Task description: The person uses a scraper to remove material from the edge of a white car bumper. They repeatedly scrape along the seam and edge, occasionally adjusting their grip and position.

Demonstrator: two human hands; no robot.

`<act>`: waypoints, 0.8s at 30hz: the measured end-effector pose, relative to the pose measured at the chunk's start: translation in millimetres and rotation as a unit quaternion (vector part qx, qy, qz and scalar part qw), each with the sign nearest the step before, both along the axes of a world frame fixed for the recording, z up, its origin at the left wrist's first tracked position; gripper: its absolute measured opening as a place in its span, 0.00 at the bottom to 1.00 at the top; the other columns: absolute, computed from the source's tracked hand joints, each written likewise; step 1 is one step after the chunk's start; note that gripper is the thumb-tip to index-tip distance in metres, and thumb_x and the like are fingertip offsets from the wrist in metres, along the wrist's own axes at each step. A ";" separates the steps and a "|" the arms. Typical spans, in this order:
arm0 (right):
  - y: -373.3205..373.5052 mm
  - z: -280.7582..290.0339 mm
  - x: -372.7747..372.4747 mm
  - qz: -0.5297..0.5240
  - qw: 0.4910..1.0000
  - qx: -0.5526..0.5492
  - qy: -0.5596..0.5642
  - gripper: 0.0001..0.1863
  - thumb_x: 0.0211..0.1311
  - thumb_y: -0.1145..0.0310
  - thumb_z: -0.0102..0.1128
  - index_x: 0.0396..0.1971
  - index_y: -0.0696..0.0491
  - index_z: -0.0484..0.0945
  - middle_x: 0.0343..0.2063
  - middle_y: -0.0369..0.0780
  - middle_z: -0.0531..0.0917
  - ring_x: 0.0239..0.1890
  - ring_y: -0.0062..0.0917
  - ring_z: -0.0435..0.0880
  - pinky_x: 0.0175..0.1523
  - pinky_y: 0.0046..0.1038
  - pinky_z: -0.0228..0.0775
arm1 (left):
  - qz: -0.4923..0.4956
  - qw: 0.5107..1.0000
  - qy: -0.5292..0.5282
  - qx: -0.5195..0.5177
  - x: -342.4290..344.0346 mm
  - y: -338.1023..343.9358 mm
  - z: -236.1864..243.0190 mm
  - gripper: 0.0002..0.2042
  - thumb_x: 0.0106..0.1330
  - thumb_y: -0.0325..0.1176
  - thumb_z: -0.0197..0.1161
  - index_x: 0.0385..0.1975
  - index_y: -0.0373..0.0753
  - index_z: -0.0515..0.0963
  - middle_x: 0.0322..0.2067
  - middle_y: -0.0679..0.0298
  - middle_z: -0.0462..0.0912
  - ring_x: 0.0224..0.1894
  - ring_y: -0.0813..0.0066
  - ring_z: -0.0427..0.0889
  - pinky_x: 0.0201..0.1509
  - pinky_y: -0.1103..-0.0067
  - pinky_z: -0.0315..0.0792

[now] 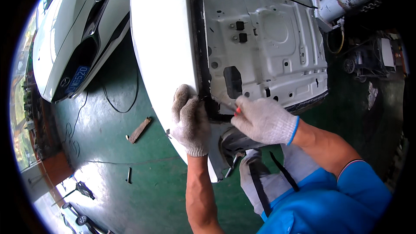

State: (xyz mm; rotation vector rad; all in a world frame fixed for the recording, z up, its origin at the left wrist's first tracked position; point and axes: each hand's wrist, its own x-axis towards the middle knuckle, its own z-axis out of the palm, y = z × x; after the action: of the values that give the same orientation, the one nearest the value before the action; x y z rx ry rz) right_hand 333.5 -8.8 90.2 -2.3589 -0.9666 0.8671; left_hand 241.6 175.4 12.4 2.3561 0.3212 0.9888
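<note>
A long white car body panel point(162, 39) runs away from me, with a dark channel point(200, 52) along its right edge. My left hand point(190, 121), in a knitted off-white glove, lies on the panel's near end beside this channel. Its fingers are curled, and whatever they hold is hidden. Just to the right, my right hand point(266, 120), gloved with a blue cuff, is closed round a thin tool with a red part point(237, 111) that looks like a screwdriver. The tool's slim shaft slants left toward the corner of the channel; its tip is hard to see.
Right of the channel lies the bare white pressed-metal floor point(277, 61) of the body. A white car point(71, 35) stands at left. On the green floor are a wooden piece point(139, 130), a short metal bar point(128, 175) and cables. A metal cylinder with chains point(351, 0) is at far right.
</note>
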 end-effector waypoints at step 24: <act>23.2 -15.6 -13.9 0.005 0.995 -0.074 -0.062 0.18 0.74 0.58 0.54 0.41 0.61 0.70 0.21 0.52 0.84 0.27 0.50 0.88 0.32 0.49 0.80 | -0.007 0.994 -0.053 -0.093 -3.9 -7.3 -15.2 0.09 0.65 0.16 0.65 0.43 0.31 0.82 0.55 0.45 0.85 0.59 0.50 0.85 0.64 0.65 0.77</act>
State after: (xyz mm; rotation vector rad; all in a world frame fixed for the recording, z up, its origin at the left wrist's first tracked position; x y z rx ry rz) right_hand 319.6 14.4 74.6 -2.5613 -0.9949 0.8315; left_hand 237.7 168.1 -2.8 2.1275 0.3399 1.0274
